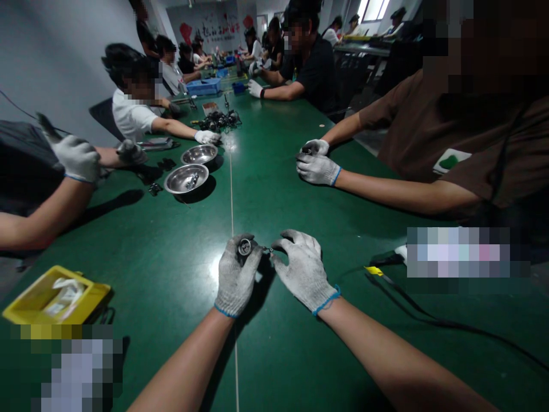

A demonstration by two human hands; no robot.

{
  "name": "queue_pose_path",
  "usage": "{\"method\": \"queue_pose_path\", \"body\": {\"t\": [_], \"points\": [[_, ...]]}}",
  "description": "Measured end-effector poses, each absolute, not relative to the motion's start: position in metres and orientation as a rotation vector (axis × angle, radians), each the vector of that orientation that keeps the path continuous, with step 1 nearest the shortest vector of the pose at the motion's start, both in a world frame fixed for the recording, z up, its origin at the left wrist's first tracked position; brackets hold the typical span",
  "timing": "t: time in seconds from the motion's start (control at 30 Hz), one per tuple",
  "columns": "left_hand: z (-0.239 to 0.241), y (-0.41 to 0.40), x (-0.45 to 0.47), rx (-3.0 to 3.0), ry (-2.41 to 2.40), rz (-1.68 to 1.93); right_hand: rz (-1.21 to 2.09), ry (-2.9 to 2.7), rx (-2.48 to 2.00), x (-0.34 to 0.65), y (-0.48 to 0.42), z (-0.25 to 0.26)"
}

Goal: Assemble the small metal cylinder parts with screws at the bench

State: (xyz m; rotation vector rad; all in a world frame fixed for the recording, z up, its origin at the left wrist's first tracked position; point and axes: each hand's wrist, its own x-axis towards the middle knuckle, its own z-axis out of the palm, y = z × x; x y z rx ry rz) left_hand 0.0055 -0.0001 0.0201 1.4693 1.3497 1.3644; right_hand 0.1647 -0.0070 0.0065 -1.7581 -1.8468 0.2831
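Observation:
My left hand (237, 276), in a grey knit glove, is closed round a small round metal part (245, 246) with a shiny ring face turned up. My right hand (301, 267), also gloved, pinches a tiny pin-like piece (268, 249) right beside that part, thumb and forefinger together. Both hands hover just over the green table (171, 257), close to its near edge, almost touching each other.
Two steel bowls (187, 178) (199, 154) stand farther up the table on the left. A yellow tray (51, 297) sits at the near left. A black cable (429, 317) with a yellow tag runs at my right. Gloved co-workers' hands (316, 168) work across and along the table.

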Motion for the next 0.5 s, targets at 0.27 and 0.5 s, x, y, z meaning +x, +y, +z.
{"method": "queue_pose_path", "body": {"t": [0.27, 0.5], "points": [[0.0220, -0.0007, 0.0040, 1.502, 1.388, 1.368, 0.275, -1.847, -1.752, 0.1639, -0.0073, 0.0078], [0.0200, 0.0022, 0.0060, 1.448, 1.417, 1.350, 0.271, -1.840, -1.754, 0.1635, -0.0077, 0.0083]]}}
